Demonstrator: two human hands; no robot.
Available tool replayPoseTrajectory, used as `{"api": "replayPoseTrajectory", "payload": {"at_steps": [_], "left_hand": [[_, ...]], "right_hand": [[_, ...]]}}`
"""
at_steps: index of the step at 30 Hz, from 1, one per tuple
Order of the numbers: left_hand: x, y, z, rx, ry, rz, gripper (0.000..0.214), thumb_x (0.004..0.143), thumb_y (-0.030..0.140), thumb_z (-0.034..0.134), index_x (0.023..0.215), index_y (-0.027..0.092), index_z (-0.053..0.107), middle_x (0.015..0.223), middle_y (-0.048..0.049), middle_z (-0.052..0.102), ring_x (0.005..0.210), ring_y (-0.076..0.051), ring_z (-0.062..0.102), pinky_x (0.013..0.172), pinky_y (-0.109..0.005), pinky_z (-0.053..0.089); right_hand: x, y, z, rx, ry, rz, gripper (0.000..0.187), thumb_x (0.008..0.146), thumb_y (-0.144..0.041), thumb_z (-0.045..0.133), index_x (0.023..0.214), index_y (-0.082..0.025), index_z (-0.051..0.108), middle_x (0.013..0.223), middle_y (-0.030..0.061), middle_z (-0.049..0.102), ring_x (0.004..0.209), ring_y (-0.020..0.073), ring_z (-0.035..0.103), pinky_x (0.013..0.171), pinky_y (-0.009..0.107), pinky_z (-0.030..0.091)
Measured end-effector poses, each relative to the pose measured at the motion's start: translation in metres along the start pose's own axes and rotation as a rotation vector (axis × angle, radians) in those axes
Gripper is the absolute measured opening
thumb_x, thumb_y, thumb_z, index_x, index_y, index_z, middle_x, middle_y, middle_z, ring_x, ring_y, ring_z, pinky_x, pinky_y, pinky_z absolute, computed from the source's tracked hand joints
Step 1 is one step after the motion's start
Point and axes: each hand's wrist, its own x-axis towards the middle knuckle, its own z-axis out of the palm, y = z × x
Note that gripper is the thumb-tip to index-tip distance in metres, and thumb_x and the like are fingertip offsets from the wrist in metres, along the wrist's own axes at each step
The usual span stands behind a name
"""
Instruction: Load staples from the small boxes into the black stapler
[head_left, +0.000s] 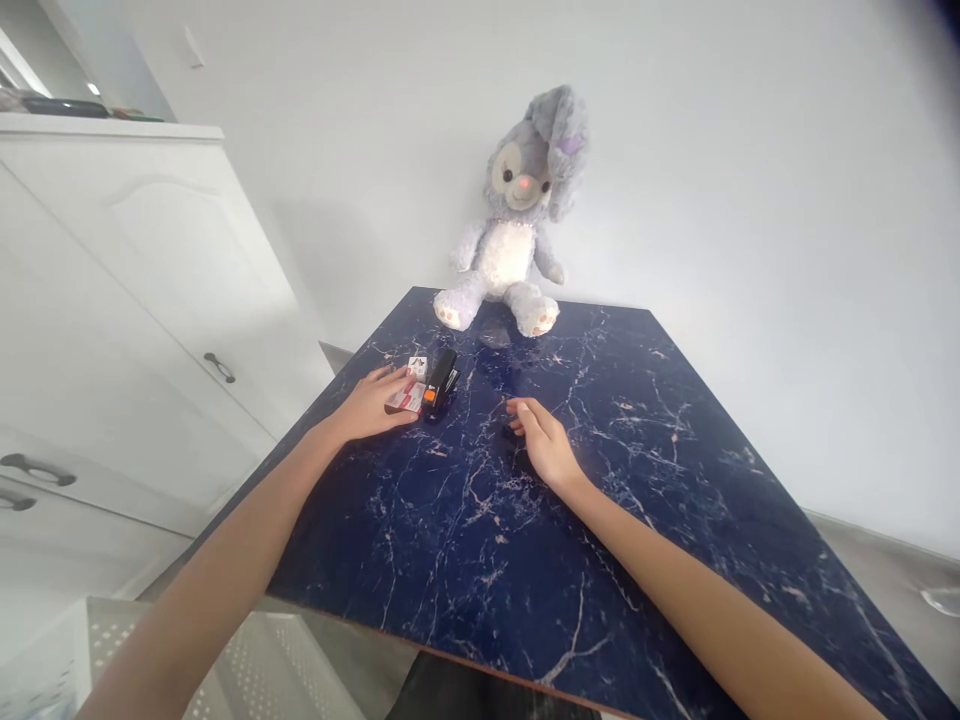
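On the left part of the dark blue marbled table (487, 520), my left hand (375, 402) lies around a small red-and-white box (406, 396), thumb on its near side and fingers on the far side. A little white packet (418, 367) with a dark print sits just beyond my fingertips. Right beside the box is a black stapler (441, 385) with an orange patch at its near end. My right hand (545, 440) rests on the table to the right of the stapler, fingers loosely curled in, with nothing visible in them.
A grey plush rabbit (510, 250) sits at the table's far edge against the white wall (712, 180). White cabinets (142, 270) with dark handles stand on the left. Below the near left edge is a white perforated basket (277, 660).
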Motion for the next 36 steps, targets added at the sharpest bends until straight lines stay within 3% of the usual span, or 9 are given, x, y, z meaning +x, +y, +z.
{"api": "replayPoseTrajectory", "payload": {"at_steps": [3, 6, 15, 21, 24, 28, 31, 33, 36], "left_hand": [[0.003, 0.008, 0.0, 0.052, 0.015, -0.015, 0.065, 0.094, 0.065, 0.052, 0.146, 0.027, 0.056, 0.142, -0.0113, 0.062, 0.126, -0.036, 0.056, 0.105, -0.049, 0.043], [0.002, 0.015, -0.003, 0.122, 0.07, -0.078, 0.065, 0.094, 0.068, 0.05, 0.14, 0.024, 0.061, 0.129, -0.0131, 0.068, 0.114, -0.035, 0.059, 0.097, -0.048, 0.045], [-0.003, 0.019, 0.0, 0.246, 0.19, -0.192, 0.061, 0.097, 0.065, 0.046, 0.138, 0.023, 0.062, 0.129, -0.0131, 0.068, 0.117, -0.038, 0.058, 0.096, -0.052, 0.043], [-0.005, 0.024, -0.004, 0.172, 0.42, -0.109, 0.042, 0.103, 0.046, 0.042, 0.121, 0.02, 0.07, 0.121, -0.0123, 0.07, 0.114, -0.031, 0.059, 0.1, -0.047, 0.041], [-0.008, 0.034, -0.006, 0.127, 0.453, -0.056, 0.038, 0.104, 0.041, 0.041, 0.114, 0.021, 0.072, 0.119, -0.012, 0.07, 0.114, -0.029, 0.06, 0.104, -0.048, 0.041], [-0.011, 0.068, 0.0, 0.061, 0.381, 0.064, 0.034, 0.101, 0.038, 0.045, 0.104, 0.024, 0.075, 0.112, -0.0115, 0.074, 0.108, -0.029, 0.064, 0.102, -0.052, 0.044], [-0.012, 0.109, 0.011, -0.03, 0.174, 0.282, 0.034, 0.102, 0.037, 0.045, 0.107, 0.027, 0.076, 0.112, -0.0084, 0.076, 0.104, -0.027, 0.067, 0.1, -0.052, 0.048], [-0.012, 0.134, 0.019, -0.089, 0.037, 0.401, 0.034, 0.104, 0.037, 0.045, 0.121, 0.027, 0.073, 0.13, -0.0072, 0.071, 0.116, -0.026, 0.064, 0.105, -0.049, 0.047], [-0.012, 0.153, 0.026, -0.138, -0.061, 0.373, 0.039, 0.105, 0.04, 0.045, 0.134, 0.027, 0.068, 0.151, -0.0069, 0.057, 0.138, -0.029, 0.052, 0.115, -0.052, 0.042]], "right_hand": [[-0.026, 0.004, -0.028, 0.032, 0.001, 0.063, 0.045, 0.101, -0.058, 0.041, 0.112, -0.024, 0.069, 0.111, 0.0063, 0.073, 0.09, 0.022, 0.067, 0.083, 0.036, 0.054], [-0.036, 0.003, -0.04, 0.004, -0.011, 0.078, 0.043, 0.101, -0.056, 0.042, 0.11, -0.024, 0.07, 0.113, 0.0063, 0.072, 0.091, 0.0221, 0.068, 0.083, 0.036, 0.054], [-0.036, -0.009, -0.037, -0.148, -0.071, 0.003, 0.038, 0.103, -0.048, 0.041, 0.11, -0.026, 0.07, 0.115, 0.0052, 0.073, 0.098, 0.0229, 0.07, 0.088, 0.037, 0.053], [-0.041, -0.014, -0.036, -0.281, -0.081, -0.123, 0.03, 0.1, -0.041, 0.048, 0.113, -0.022, 0.068, 0.107, 0.0067, 0.072, 0.083, 0.0203, 0.068, 0.082, 0.037, 0.053], [-0.044, -0.016, -0.033, -0.323, -0.106, -0.189, 0.027, 0.099, -0.038, 0.049, 0.113, -0.021, 0.067, 0.108, 0.0076, 0.069, 0.08, 0.0194, 0.067, 0.077, 0.036, 0.054], [-0.046, -0.018, -0.03, -0.381, -0.133, -0.225, 0.029, 0.1, -0.036, 0.048, 0.119, -0.022, 0.065, 0.114, 0.0095, 0.068, 0.085, 0.0216, 0.069, 0.081, 0.039, 0.056], [-0.048, -0.015, -0.027, -0.49, -0.111, -0.299, 0.036, 0.102, -0.034, 0.046, 0.131, -0.021, 0.061, 0.124, 0.0115, 0.068, 0.104, 0.0277, 0.067, 0.095, 0.046, 0.054], [-0.049, -0.012, -0.024, -0.616, -0.116, -0.365, 0.039, 0.102, -0.032, 0.046, 0.135, -0.019, 0.061, 0.132, 0.0138, 0.066, 0.119, 0.0332, 0.061, 0.104, 0.053, 0.05], [-0.049, -0.007, -0.024, -0.774, -0.181, -0.415, 0.041, 0.102, -0.033, 0.048, 0.134, -0.016, 0.066, 0.141, 0.0174, 0.062, 0.127, 0.038, 0.054, 0.108, 0.059, 0.046]]}}
